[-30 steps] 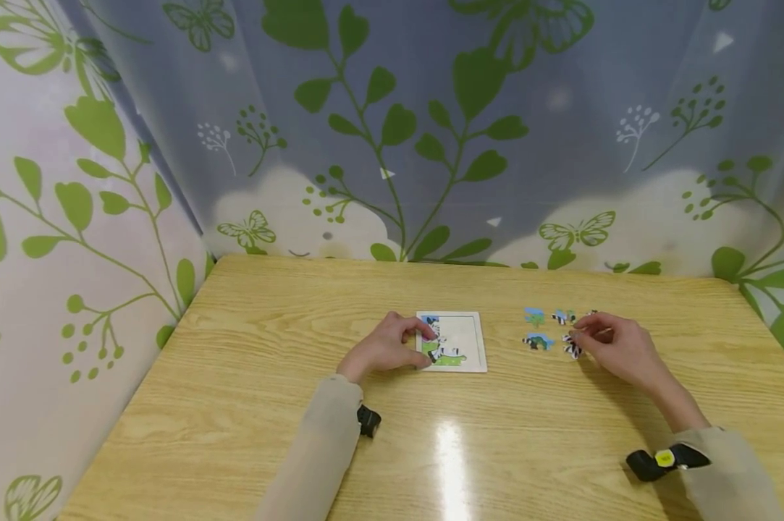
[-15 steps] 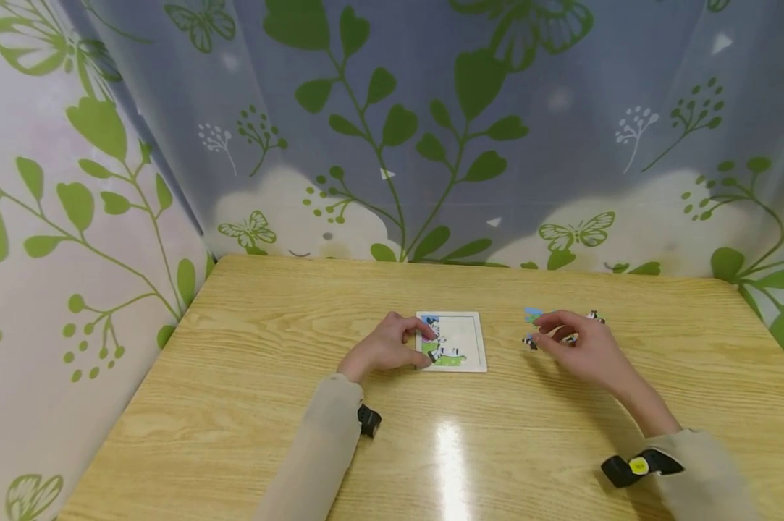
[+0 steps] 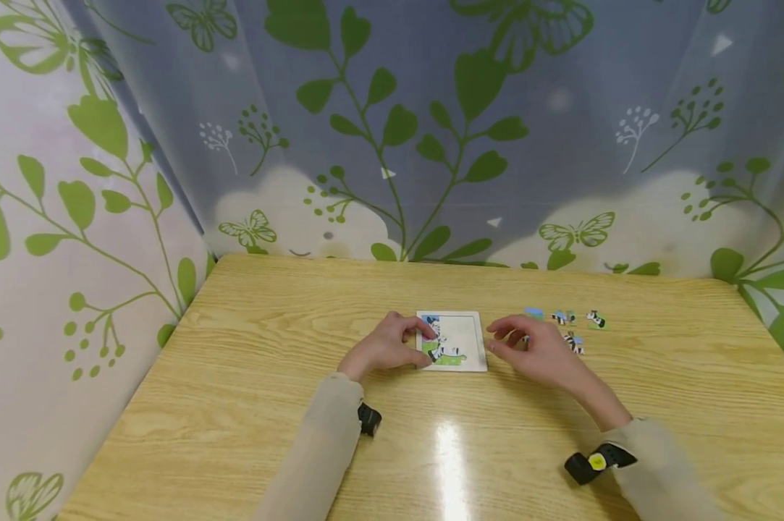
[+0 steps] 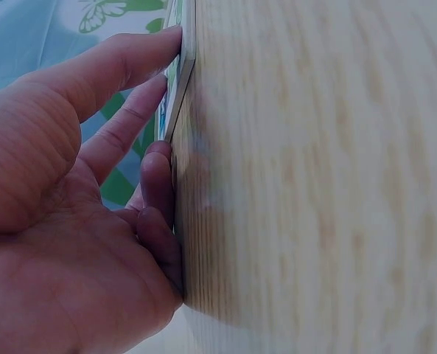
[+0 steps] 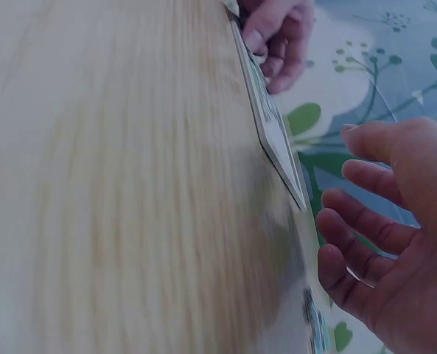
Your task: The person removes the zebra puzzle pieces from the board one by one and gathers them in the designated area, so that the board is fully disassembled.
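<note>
A square white jigsaw board [image 3: 471,340] lies flat on the table, a zebra picture partly filled in along its left and bottom. On the board's left side rests my left hand [image 3: 392,344], thumb and forefinger touching its surface. In the left wrist view, the thumb and fingers [image 4: 122,133] reach the board's edge, the lower fingers bent against the table. Just right of the board hovers my right hand [image 3: 531,354], its fingers loosely bent. Between thumb and fingers [image 5: 358,221] I see no piece in the right wrist view.
Several loose jigsaw pieces lie to the right: a blue-green one [image 3: 533,312], a striped one [image 3: 563,317], a black-and-white one [image 3: 596,319] and another striped one [image 3: 572,342]. One more is mostly behind the right hand. A patterned curtain [image 3: 392,145] hangs behind the wooden table [image 3: 287,304].
My right hand has moved left from the loose pieces to beside the board's right edge. The striped piece it was touching stays on the table. My left hand has not moved.
</note>
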Motion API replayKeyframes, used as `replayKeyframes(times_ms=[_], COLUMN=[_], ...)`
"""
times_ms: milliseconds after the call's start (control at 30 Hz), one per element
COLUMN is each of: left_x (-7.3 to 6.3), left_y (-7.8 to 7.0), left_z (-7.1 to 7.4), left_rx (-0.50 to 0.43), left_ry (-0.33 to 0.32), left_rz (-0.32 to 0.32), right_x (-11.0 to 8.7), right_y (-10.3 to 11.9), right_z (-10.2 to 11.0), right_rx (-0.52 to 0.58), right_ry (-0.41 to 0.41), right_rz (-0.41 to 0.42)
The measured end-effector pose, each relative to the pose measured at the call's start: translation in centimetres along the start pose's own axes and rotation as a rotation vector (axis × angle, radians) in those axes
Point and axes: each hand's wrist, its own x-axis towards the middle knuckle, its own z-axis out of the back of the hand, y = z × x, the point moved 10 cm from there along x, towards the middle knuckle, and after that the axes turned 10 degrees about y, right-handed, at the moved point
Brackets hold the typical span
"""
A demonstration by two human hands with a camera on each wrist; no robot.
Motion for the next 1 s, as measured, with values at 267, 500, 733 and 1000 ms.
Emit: replayKeyframes(times_ms=[267, 500, 733, 1000], left_x=[0.2, 0.4, 0.3, 0.3], left_y=[0.2, 0.4, 0.4, 0.5], left_z=[0.1, 0.0, 0.0, 0.0], left_rx=[-0.004, -0.005, -0.008, -0.015], left_ry=[-0.004, 0.000, 0.002, 0.003], left_rz=[0.013, 0.011, 0.010, 0.009], right_x=[1.6, 2.5, 2.8, 2.8], right_y=[1.7, 1.9, 1.8, 1.7], right_z=[-2.7, -3.8, -4.3, -4.7], right_rx=[-0.002, -0.046, -0.089, -0.103], right_ry=[0.079, 0.109, 0.144, 0.146], right_rz=[0.068, 0.064, 0.042, 0.039])
